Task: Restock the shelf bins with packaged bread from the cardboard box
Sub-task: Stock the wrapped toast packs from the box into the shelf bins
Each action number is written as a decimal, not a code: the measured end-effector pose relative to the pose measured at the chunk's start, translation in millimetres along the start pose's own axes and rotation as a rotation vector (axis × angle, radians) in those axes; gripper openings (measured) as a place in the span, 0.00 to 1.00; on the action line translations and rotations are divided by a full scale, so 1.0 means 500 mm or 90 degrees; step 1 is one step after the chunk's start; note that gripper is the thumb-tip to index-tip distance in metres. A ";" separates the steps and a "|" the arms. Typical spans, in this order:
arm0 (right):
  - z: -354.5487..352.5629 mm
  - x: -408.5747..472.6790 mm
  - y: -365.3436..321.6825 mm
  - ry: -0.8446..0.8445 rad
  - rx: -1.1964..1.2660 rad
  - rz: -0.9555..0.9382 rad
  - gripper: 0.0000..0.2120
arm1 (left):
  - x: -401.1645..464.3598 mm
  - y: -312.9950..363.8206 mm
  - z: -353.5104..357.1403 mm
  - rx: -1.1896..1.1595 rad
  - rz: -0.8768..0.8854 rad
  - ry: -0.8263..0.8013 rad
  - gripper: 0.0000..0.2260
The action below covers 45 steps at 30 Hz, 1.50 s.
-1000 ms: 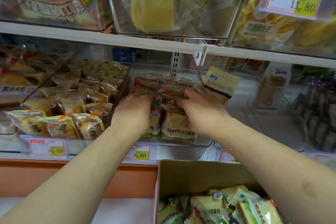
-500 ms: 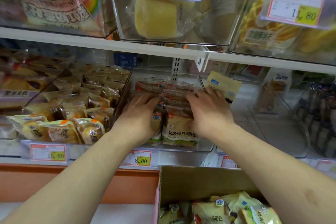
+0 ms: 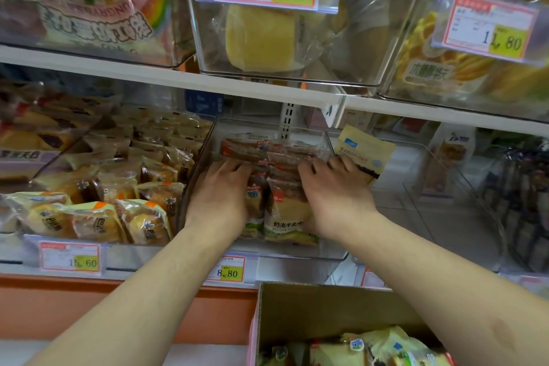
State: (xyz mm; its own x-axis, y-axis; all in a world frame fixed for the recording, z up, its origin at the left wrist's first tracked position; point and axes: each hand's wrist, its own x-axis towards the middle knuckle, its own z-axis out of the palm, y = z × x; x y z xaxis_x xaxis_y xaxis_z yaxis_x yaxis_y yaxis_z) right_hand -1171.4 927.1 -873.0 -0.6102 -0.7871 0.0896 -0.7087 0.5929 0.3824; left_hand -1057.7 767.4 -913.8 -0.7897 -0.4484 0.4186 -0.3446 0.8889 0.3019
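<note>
In the middle clear bin (image 3: 297,251) on the lower shelf stands a row of packaged bread (image 3: 285,217), its packs upright one behind another. My left hand (image 3: 219,193) lies on the left side of the row, fingers stretched over the pack tops. On the right side rests my right hand (image 3: 332,190), its fingers pressing on the packs. Neither hand lifts a pack. Below, at the bottom right, the open cardboard box (image 3: 326,306) holds several more bread packs (image 3: 335,352).
A bin of round buns (image 3: 89,217) sits to the left. One pale pack (image 3: 364,147) leans at the right bin wall, beside a nearly bare clear bin (image 3: 445,217). The upper shelf edge (image 3: 178,77) hangs close above. Price tags (image 3: 227,269) line the front.
Both hands stayed on the bread row and slid a little deeper into the bin, fingers stretching over the pack tops. The view moved slightly closer.
</note>
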 end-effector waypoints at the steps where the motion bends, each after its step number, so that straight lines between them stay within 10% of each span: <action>1: -0.005 0.005 0.001 0.003 0.000 0.004 0.43 | 0.001 0.001 -0.001 -0.004 -0.009 0.004 0.32; 18: -0.019 0.005 0.005 -0.115 0.074 0.006 0.50 | -0.017 0.009 -0.047 -0.053 0.020 -0.125 0.38; 30: -0.049 -0.331 0.080 0.101 0.455 0.105 0.35 | -0.150 0.112 -0.159 -0.131 0.098 -0.170 0.31; 37: 0.041 -0.507 0.073 -0.261 0.484 0.147 0.28 | -0.305 0.214 -0.198 -0.136 0.118 -0.301 0.26; 45: 0.133 -0.512 0.014 -0.366 0.534 0.113 0.32 | -0.364 0.209 -0.172 -0.051 0.089 -0.412 0.31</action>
State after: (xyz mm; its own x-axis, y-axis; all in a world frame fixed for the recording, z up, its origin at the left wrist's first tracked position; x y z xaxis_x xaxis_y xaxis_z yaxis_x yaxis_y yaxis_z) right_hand -1043.7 1143.8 -954.6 -0.6516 -0.6067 -0.4553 -0.4761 0.7944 -0.3772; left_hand -906.6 933.9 -884.8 -0.9781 -0.1598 -0.1332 -0.1976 0.9137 0.3552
